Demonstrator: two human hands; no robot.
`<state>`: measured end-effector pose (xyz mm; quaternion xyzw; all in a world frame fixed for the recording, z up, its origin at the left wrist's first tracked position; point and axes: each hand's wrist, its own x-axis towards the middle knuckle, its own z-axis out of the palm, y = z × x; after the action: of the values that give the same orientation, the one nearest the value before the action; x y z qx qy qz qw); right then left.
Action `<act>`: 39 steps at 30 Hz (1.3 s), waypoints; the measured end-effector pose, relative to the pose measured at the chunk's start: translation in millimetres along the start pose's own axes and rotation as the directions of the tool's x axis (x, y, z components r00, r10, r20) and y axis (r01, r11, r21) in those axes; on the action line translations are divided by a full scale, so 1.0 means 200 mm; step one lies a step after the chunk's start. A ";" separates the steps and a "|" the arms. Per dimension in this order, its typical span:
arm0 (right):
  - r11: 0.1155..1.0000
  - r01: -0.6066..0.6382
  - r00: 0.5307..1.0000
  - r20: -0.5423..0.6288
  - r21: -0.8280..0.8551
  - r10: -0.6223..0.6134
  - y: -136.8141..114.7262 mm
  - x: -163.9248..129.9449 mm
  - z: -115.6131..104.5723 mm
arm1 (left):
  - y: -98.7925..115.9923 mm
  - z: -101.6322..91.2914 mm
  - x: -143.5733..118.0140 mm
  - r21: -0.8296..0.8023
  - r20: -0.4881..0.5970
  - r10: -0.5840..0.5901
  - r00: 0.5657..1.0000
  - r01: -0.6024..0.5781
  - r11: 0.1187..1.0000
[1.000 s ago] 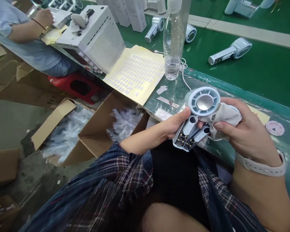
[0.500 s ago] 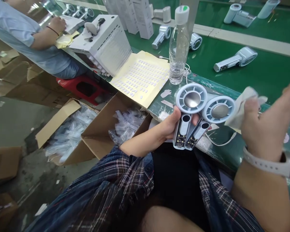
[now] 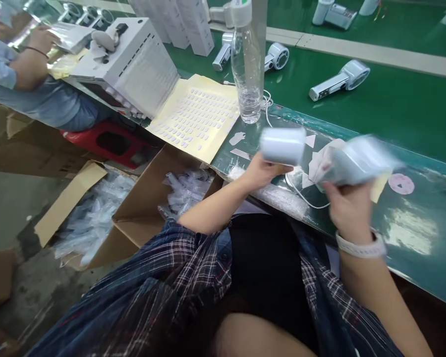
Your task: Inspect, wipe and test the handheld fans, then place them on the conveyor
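My left hand (image 3: 260,173) is closed around a light blue handheld fan (image 3: 283,145), its round head turned so that the smooth side faces me. In my right hand (image 3: 351,210), which wears a pale watch strap, is a second handheld fan (image 3: 369,157), smeared by motion. Both fans are held above the near edge of the green bench, apart from each other. Between them lie a crumpled pale cloth or paper (image 3: 324,161) and a white cable (image 3: 308,202). The handles are mostly hidden by my fingers.
A water bottle (image 3: 250,74) stands beside a yellow sheet of small stickers (image 3: 204,111). Behind is a white box-shaped device (image 3: 134,59). More fans, one here (image 3: 342,80), lie on the green belt. Open cartons (image 3: 134,213) hold clear plastic pieces. A co-worker (image 3: 33,74) sits at left.
Both fans were together in my left hand, grilles facing me, while my right hand was raised and open. Now each hand has one fan, and the view has shifted right.
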<state>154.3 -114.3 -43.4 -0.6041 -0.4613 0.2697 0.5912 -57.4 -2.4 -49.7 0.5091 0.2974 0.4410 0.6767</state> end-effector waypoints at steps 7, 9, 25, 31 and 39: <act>0.974 -0.161 0.987 0.018 0.163 0.160 0.02 -0.07 0.01 | -0.01 0.06 -0.05 -0.076 0.053 -0.098 0.994 0.102 0.992; 0.946 -0.187 0.982 0.085 0.263 0.170 -0.06 -0.11 0.00 | 0.11 0.07 -0.12 -0.102 0.224 -0.135 0.965 0.161 0.982; 0.852 -0.358 0.925 0.267 0.383 0.269 -0.32 -0.26 -0.07 | 0.30 0.11 -0.26 -0.130 0.458 -0.149 0.876 0.232 0.964; 0.772 -0.428 0.880 0.410 0.470 0.238 -0.35 -0.20 -0.02 | 0.28 0.17 -0.22 -0.193 0.510 -0.170 0.843 0.305 0.933; 0.728 -0.506 0.857 0.365 0.463 0.364 -0.38 -0.14 0.03 | 0.26 0.22 -0.17 -0.243 0.467 -0.177 0.866 0.318 0.916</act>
<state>118.4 -144.7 23.6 -0.4640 -0.2797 0.5944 0.5942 -50.7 -47.6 12.4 0.4383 0.1285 0.2654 0.8491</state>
